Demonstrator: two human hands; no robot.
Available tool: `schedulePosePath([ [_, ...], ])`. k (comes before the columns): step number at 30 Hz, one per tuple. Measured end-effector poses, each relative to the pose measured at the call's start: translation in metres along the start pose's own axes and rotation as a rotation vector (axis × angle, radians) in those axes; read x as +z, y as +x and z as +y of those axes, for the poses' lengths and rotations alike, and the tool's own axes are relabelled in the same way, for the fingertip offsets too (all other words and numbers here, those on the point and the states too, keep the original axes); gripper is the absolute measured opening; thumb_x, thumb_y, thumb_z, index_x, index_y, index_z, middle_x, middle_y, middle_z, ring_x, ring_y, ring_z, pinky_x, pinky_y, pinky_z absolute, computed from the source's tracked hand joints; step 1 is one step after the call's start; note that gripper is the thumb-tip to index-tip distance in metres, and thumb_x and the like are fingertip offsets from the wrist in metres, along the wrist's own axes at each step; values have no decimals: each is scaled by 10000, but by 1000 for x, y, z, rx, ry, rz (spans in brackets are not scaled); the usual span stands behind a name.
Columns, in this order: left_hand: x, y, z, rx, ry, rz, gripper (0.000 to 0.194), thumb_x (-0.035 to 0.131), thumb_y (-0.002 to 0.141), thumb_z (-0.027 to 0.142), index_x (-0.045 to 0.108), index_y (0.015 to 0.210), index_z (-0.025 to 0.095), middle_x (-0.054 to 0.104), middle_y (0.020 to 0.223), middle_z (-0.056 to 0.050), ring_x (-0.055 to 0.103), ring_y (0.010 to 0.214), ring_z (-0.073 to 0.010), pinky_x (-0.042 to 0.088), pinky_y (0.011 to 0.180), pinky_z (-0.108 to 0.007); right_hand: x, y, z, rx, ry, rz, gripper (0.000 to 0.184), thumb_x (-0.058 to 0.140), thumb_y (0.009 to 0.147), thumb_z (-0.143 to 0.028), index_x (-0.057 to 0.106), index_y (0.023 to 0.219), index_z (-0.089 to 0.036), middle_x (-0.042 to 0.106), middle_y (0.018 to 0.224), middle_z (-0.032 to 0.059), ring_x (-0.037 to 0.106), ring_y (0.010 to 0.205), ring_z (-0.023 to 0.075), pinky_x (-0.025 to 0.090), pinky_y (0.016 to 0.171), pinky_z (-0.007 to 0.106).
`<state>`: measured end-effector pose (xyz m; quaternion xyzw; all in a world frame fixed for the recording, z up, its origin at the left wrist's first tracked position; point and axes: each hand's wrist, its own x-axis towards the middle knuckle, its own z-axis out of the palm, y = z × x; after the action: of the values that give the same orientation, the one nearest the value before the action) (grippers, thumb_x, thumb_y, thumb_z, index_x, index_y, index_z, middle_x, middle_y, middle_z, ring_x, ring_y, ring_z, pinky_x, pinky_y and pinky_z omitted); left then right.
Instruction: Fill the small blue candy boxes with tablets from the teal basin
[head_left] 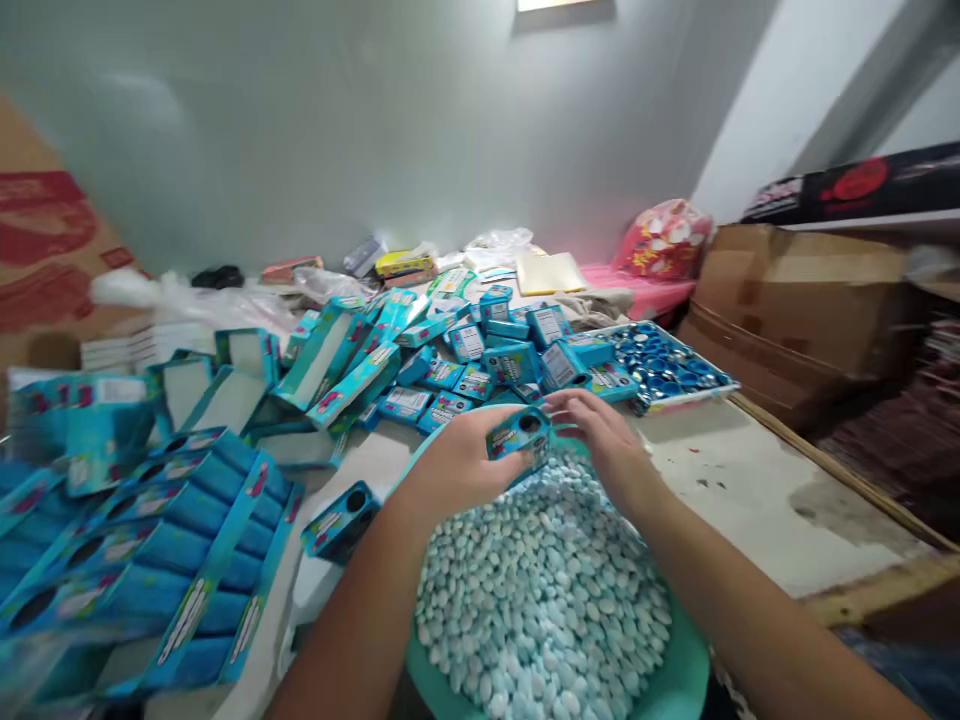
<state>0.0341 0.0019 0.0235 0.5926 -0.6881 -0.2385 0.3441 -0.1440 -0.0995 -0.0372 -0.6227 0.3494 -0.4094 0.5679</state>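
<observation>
My left hand is wrapped round a small blue cardboard box with a dark round hole near one end. My right hand meets the right end of that box with its fingers curled and fingertips against the edge; its thumb is hidden. Both hands are above the far side of a teal basin, which is heaped with small pale blue and white oval candies. Another blue box lies beside my left forearm.
Blue display cartons packed with boxes stand at the left. A pile of small blue boxes lies beyond the basin. A white tray of shiny blue pieces is back right, near brown cartons. A wall closes off the back.
</observation>
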Motion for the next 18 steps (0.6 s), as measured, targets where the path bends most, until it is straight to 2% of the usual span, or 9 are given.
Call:
schedulePosePath([
  [3, -44, -23, 19, -39, 153, 268, 549, 702, 894, 385, 625, 1405, 201, 704, 1312, -56, 676, 1159, -255, 547, 1034, -366, -6, 2, 7, 76, 77, -47, 520, 514, 881, -709, 671, 993, -226, 711, 1049, 88, 660, 992, 279, 507, 880, 414],
  [5, -78, -49, 31, -41, 326, 431, 549, 706, 885, 400, 640, 1395, 208, 707, 1302, -44, 675, 1164, -255, 550, 1028, -360, -10, 3, 12, 117, 32, -140, 612, 483, 873, -790, 672, 1020, -227, 715, 1058, 108, 665, 1013, 301, 520, 888, 438],
  [7, -104, -80, 39, -51, 512, 580, 531, 705, 870, 396, 663, 1368, 218, 732, 1227, -25, 696, 1089, -241, 568, 973, -338, -11, 0, 15, 105, -91, -272, 641, 433, 909, -800, 669, 1123, -244, 703, 1158, 110, 647, 1107, 315, 512, 950, 462],
  [9, -119, -114, 39, -138, 685, 683, 537, 702, 868, 424, 661, 1369, 236, 749, 1140, -4, 708, 889, -193, 589, 853, -307, -11, -7, 13, 67, -255, -428, 595, 409, 963, -751, 634, 1266, -292, 646, 1331, 84, 577, 1269, 317, 468, 1058, 478],
  [11, -120, -151, 31, -310, 812, 740, 563, 707, 863, 472, 648, 1381, 262, 752, 1124, 14, 636, 641, -123, 576, 713, -283, -9, -14, 8, 39, -443, -582, 550, 437, 985, -702, 578, 1381, -347, 553, 1478, 46, 484, 1392, 317, 415, 1138, 489],
  [13, -111, -189, 18, -476, 851, 779, 564, 724, 831, 498, 669, 1352, 287, 766, 1081, 30, 524, 468, -83, 541, 604, -278, -6, -20, 2, 2, -646, -731, 570, 530, 946, -696, 584, 1399, -354, 520, 1510, 49, 471, 1401, 349, 416, 1142, 516],
  [15, -93, -226, 5, -628, 814, 823, 539, 714, 846, 494, 670, 1350, 308, 777, 1054, 30, 509, 431, -86, 527, 569, -276, -1, -23, -2, -48, -827, -840, 604, 597, 895, -708, 644, 1348, -311, 566, 1443, 94, 521, 1333, 392, 448, 1092, 561],
  [18, -60, -271, -11, -735, 809, 930, 539, 687, 879, 508, 660, 1365, 276, 774, 1121, -32, 630, 552, -145, 543, 608, -284, 5, -23, -5, -77, -948, -910, 621, 595, 889, -716, 692, 1277, -242, 620, 1332, 145, 570, 1237, 413, 473, 1025, 585],
])
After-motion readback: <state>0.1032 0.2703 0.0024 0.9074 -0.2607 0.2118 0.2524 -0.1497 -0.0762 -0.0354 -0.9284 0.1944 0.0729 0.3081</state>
